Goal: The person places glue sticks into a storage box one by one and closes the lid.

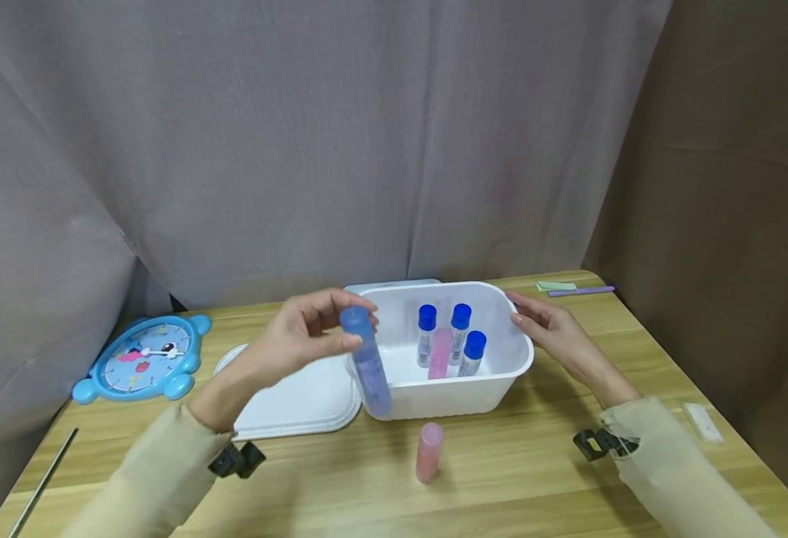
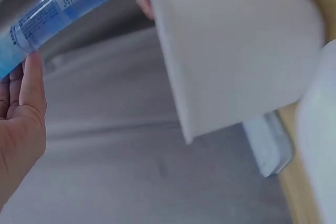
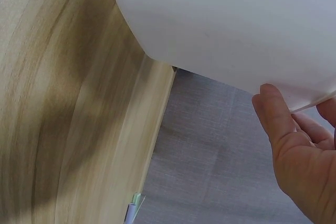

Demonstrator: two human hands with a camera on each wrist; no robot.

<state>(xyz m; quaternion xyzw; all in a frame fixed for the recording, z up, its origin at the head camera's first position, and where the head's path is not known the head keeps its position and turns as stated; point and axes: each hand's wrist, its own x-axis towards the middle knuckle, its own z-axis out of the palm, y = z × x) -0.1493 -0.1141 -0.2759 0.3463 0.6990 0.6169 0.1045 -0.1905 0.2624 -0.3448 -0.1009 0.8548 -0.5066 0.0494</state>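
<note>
My left hand [image 1: 306, 329] pinches a translucent blue tube [image 1: 372, 373] near its top end, in front of the left end of a white plastic bin [image 1: 434, 403]. A printed label with a barcode shows on the blue tube [image 2: 68, 3] in the left wrist view. With thumb and fingers, my right hand [image 1: 555, 336] grips the bin's right rim; the right wrist view has this hand [image 3: 294, 140] at the bin's edge. Inside the bin stand a pink tube [image 1: 441, 353] and three clear tubes with blue caps [image 1: 427, 317]. Another pink tube [image 1: 429, 453] stands on the table before the bin.
A white lid [image 1: 293, 400] lies left of the bin, partly behind it. Further left is a blue animal-shaped clock [image 1: 145, 359], with a metal rod [image 1: 44, 482] near the table's left edge. A purple pen [image 1: 582, 291] and a white block [image 1: 703, 423] lie on the right.
</note>
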